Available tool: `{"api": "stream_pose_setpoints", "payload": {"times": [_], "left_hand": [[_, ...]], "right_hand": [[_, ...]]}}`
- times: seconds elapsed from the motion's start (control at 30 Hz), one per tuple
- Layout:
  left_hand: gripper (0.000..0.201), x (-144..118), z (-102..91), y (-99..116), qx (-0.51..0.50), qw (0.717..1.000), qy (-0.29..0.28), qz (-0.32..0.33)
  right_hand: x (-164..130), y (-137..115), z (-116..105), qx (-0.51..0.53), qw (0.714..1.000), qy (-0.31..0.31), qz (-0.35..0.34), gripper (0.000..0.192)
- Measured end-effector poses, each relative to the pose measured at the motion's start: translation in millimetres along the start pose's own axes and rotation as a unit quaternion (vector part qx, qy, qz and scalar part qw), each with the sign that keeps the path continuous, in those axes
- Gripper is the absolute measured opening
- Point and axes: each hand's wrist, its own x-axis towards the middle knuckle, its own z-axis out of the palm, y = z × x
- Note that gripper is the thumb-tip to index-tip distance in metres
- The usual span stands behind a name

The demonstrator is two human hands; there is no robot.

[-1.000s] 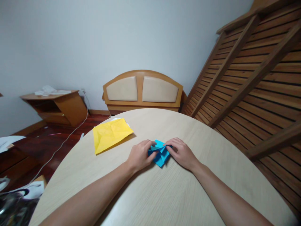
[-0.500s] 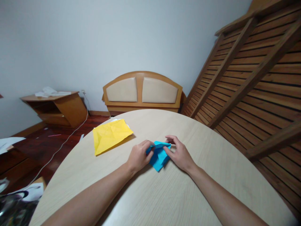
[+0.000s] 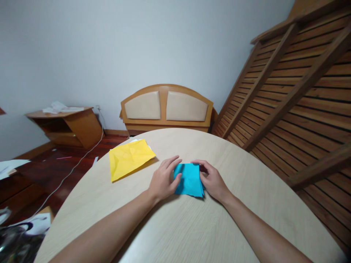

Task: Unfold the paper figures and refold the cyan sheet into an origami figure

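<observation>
Your left hand and right hand grip the folded blue paper from either side, near the middle of the round table. Farther off, a creased yellow sheet lies by the table's far left edge.

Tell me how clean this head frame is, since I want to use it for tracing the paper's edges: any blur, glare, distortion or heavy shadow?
Head view: the blue paper and both hands, left hand and right hand, look sharp, without motion blur; light is soft and even, with only faint shadows under the yellow paper and the forearms; no glare on the table; wide-angle distortion bends the table rim and wooden slats.
</observation>
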Motion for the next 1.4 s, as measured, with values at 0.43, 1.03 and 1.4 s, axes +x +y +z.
{"api": "stream_pose_setpoints", "payload": {"times": [0.43, 1.03, 1.4], "left_hand": [[0.008, -0.2, 9.2, -12.9, -0.003, 0.996, -0.022, -0.082], [0.022, -2.2, 3.5, -8.3, -0.040, 0.997, -0.066, 0.022], [0.039, -2.9, 2.7, -8.0, 0.011, 0.994, -0.103, 0.044]], "right_hand": [[-2.6, -0.7, -2.3, 0.029, 0.998, -0.034, 0.053, 0.046], [1.7, 7.3, -16.6, -0.134, 0.984, -0.052, -0.108, 0.026], [2.4, 8.1, -15.3, -0.160, 0.969, -0.097, -0.160, 0.031]]}}
